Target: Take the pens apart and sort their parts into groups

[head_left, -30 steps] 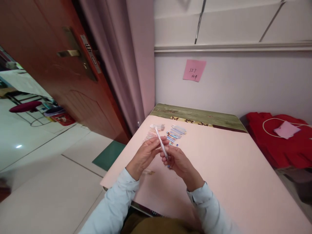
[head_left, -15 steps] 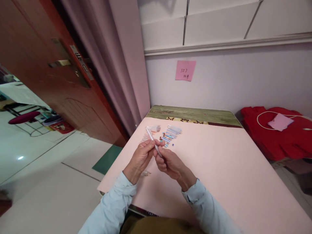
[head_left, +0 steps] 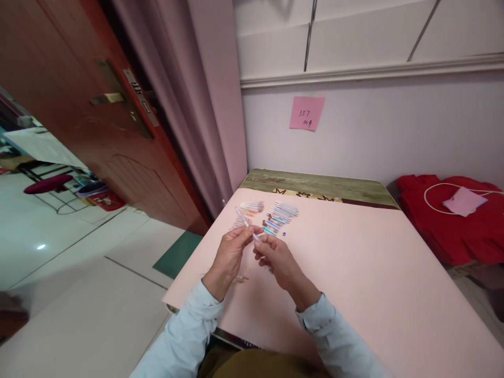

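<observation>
My left hand (head_left: 231,254) pinches a slim, whitish pen (head_left: 241,216) between thumb and fingers, its far end pointing up and left. At the near end of the pen, my right hand (head_left: 281,262) is closed with thumb and forefinger on it; the exact grip is partly hidden. Just beyond the hands lie light-blue pens (head_left: 286,210) in a row, with blue pieces with brown figures (head_left: 271,224) below them. Whitish slim pieces (head_left: 252,206) are fanned out at the left. A small dark-blue piece (head_left: 284,234) lies alone. Small clear pieces (head_left: 242,279) rest by my left wrist.
A pale pink sheet (head_left: 354,273) covers the table, whose green wood-look edge (head_left: 334,182) shows at the back. On the wall is a pink note (head_left: 307,113). Red cloth (head_left: 452,236) with a white cable is at the right, a brown door (head_left: 129,157) at the left.
My right fingers have shifted on the near end of the pen and opened slightly below it. My left hand keeps its pinch. The view has turned a little to the left.
</observation>
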`<state>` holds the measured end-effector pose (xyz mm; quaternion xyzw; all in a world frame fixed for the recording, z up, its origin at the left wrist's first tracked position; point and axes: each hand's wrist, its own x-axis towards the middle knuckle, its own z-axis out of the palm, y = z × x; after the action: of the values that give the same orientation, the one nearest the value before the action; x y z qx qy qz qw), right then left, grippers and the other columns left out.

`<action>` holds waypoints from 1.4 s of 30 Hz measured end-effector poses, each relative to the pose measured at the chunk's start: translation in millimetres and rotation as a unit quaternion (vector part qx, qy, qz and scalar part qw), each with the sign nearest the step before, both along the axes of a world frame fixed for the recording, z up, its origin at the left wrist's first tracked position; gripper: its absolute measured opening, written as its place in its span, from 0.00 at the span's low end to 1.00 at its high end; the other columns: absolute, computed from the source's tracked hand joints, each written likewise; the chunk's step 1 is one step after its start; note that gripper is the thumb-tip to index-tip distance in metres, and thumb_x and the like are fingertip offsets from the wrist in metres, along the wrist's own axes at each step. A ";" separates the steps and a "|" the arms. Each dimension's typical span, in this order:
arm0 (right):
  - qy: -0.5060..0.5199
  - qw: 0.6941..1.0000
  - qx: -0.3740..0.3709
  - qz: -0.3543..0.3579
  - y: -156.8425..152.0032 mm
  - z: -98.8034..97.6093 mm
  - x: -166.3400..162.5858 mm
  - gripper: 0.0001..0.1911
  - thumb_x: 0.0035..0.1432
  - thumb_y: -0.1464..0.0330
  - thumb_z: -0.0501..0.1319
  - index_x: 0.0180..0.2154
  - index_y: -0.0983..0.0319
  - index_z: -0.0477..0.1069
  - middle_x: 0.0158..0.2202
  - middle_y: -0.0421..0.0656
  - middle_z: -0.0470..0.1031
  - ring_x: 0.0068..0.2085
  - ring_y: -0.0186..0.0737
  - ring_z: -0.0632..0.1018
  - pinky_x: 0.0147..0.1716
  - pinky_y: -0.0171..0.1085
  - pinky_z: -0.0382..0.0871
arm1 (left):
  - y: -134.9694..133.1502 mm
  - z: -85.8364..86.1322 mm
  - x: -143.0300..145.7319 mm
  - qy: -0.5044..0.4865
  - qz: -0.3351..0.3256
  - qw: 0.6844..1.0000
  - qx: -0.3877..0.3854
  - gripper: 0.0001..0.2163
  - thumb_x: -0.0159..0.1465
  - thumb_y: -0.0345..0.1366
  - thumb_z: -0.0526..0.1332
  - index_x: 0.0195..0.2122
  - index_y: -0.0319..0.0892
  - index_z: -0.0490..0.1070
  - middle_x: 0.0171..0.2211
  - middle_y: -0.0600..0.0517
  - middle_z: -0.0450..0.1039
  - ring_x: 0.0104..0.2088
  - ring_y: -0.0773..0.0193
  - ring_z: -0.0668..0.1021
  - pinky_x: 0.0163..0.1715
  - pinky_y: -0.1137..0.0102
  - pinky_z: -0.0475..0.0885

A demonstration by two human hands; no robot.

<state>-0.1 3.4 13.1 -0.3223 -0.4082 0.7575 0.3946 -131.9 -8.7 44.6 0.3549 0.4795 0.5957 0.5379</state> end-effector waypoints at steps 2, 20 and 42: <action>0.020 1.000 -0.009 0.001 -0.5 -0.9 -1.1 0.23 0.45 0.53 0.73 0.35 0.60 0.70 0.31 0.38 0.73 0.27 0.30 0.72 0.25 0.30 0.61 | 0.3 0.9 -0.5 0.016 0.014 1.000 0.008 0.13 0.55 0.43 0.70 0.33 0.36 0.81 0.33 0.45 0.80 0.35 0.60 0.78 0.40 0.68 0.71; 0.052 0.998 -0.025 0.007 0.3 -0.2 -2.6 0.20 0.48 0.54 0.72 0.31 0.61 0.70 0.24 0.34 0.65 0.24 0.27 0.64 0.23 0.29 0.55 | 2.3 -1.1 -3.3 0.038 0.021 0.999 0.005 0.12 0.57 0.44 0.69 0.34 0.40 0.82 0.36 0.45 0.80 0.41 0.58 0.78 0.48 0.64 0.68; 0.072 0.997 -0.038 0.001 0.8 0.6 -0.8 0.18 0.45 0.59 0.74 0.30 0.61 0.70 0.27 0.36 0.68 0.27 0.29 0.68 0.25 0.29 0.58 | 0.0 0.5 -1.3 0.034 0.038 0.999 0.004 0.14 0.56 0.45 0.69 0.35 0.39 0.82 0.35 0.45 0.81 0.38 0.58 0.79 0.44 0.64 0.70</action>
<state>-0.9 4.2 13.8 -0.2814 -0.3500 0.7942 0.4093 -133.2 -8.7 45.1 0.3585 0.5086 0.6051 0.4968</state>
